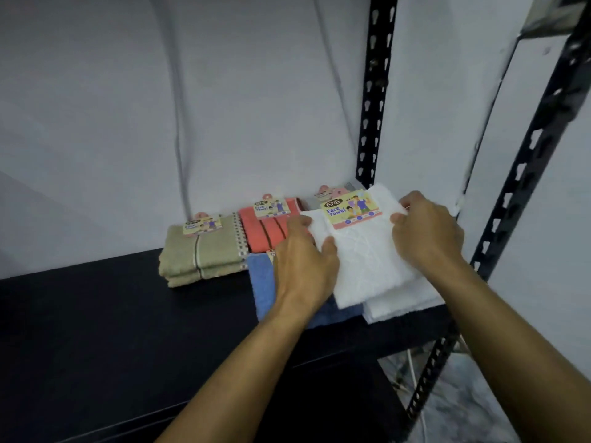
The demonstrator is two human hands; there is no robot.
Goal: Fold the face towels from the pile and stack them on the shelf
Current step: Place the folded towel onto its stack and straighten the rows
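A folded white face towel [367, 260] with a "Face Towel" label lies on a white stack at the right end of the black shelf [112, 314]. My left hand [303, 260] grips its left edge, thumb on top. My right hand [425, 231] pinches its right edge near the label. A folded blue towel [260, 282] lies under my left hand. Behind it sits a coral red stack [265, 233], and to the left an olive green stack [200, 254].
Black perforated metal uprights [372, 100] stand at the shelf's back right and front right. A pale wall with cables runs behind. The left half of the shelf board is bare. A lower dark shelf shows below.
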